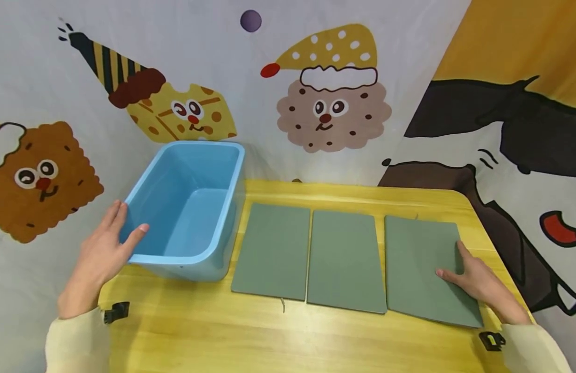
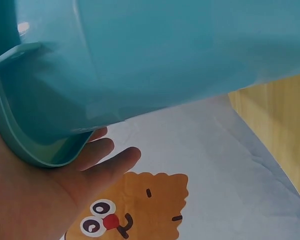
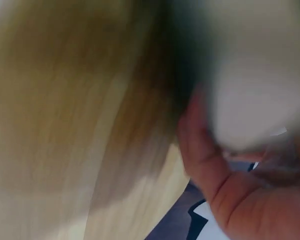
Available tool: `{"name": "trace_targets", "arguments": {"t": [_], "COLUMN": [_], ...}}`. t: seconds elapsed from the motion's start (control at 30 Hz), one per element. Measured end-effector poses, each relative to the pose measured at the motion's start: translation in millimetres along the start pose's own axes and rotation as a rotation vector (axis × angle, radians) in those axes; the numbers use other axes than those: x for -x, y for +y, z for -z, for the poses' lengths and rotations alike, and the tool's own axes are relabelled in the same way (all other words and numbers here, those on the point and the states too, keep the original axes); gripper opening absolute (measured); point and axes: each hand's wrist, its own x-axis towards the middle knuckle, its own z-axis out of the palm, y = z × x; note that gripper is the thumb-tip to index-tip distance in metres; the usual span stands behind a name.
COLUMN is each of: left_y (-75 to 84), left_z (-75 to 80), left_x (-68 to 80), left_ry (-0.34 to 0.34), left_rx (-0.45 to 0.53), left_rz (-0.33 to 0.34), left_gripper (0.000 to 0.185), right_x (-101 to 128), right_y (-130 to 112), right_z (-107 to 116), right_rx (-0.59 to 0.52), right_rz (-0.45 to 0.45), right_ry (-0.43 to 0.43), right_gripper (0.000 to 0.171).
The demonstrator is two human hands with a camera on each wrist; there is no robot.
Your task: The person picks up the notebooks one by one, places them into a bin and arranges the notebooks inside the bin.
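My left hand (image 1: 100, 248) holds the near-left rim of a light blue plastic tub (image 1: 185, 260), thumb over the inside and fingers outside. In the left wrist view, the fingers (image 2: 97, 167) extend past the underside of the rim. My right hand (image 1: 479, 282) grips the right edge of a green notebook (image 1: 423, 264), thumb on its cover and the other fingers mostly hidden at the edge. The right wrist view is blurred, with fingers (image 3: 202, 150) against the notebook's pale side (image 3: 260, 95).
Two more green covers, one left (image 1: 274, 254) and one in the middle (image 1: 343, 261), lie in a row on the yellow wooden table (image 1: 292, 342). Thin ribbons stick out at the left and right ones. Black clips (image 1: 117, 312) sit near both sleeves. A cartoon-printed cloth (image 1: 264, 114) hangs behind.
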Motion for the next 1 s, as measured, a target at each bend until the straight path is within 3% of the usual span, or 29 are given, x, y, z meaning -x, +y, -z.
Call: {"name": "trace_targets", "arguments": {"t": [0.1, 0.43, 0.77, 0.87, 1.0], "left_y": [-0.3, 0.5, 2.0, 1.8, 1.2], "left_z": [-2.5, -2.9, -2.8, -2.9, -2.7], "left_x": [3.2, 3.6, 2.5, 2.4, 2.8], "left_ry": [0.003, 0.014, 0.013, 0.016, 0.018], "left_rx": [-0.005, 0.005, 0.014, 0.017, 0.024], "left_rz": [0.011, 0.019, 0.014, 0.018, 0.021], "left_gripper": [0.082, 0.082, 0.081, 0.081, 0.080], "right_x": [6.1, 26.6, 38.3, 42.5, 46.2], "right_y": [-0.5, -3.0, -26.0, -39.0, -59.7], "right_z": [4.8, 15.7, 20.5, 23.7, 24.8], "right_rx": [-0.058, -0.341, -0.498, -0.633, -0.892], "right_rz": [0.040, -0.010, -0.026, -0.013, 0.057], "right_ry": [-0.003, 0.036, 0.279, 0.360, 0.428], "right_gripper": [0.110, 0.085, 0.068, 0.066, 0.065]}}
